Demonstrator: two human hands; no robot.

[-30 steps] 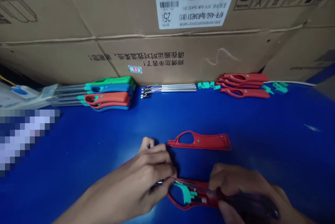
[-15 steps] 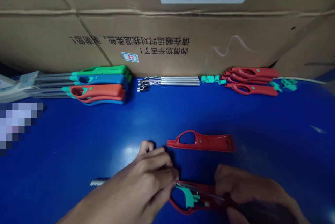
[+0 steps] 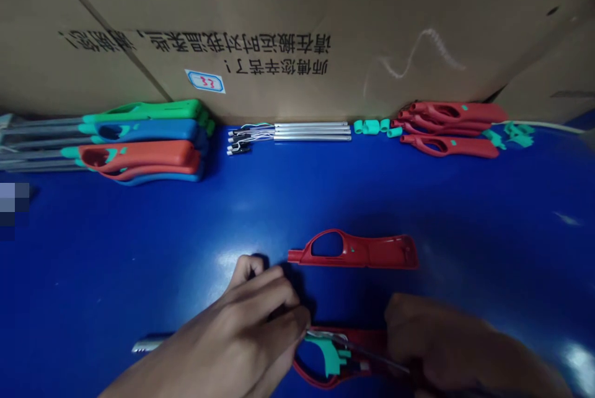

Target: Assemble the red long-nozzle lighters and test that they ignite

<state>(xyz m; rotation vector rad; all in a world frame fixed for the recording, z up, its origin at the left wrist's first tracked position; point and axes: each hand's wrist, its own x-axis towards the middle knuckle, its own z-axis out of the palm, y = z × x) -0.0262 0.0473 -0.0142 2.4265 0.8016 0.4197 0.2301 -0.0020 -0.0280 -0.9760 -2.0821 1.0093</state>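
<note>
My left hand is closed, its fingers pressing at the narrow end of a red lighter shell half near the bottom of the view. Inside that half sits a green trigger with white wire beside it. A silver lighter tube sticks out to the left from under my left hand. My right hand, partly blurred, is closed around a screwdriver with a thin metal shaft. The shaft slants over the shell half, its tip by my left fingertips. A second red shell half lies just beyond, hollow side up.
Along a cardboard box at the back lie a stack of coloured finished lighters, several silver tubes with wires, small green caps, red shell halves and green triggers. All rest on a blue table.
The head view has tilted down and shifted slightly. Both hands keep their hold over the lower shell half, with the screwdriver shaft still slanting across it toward my left fingertips.
</note>
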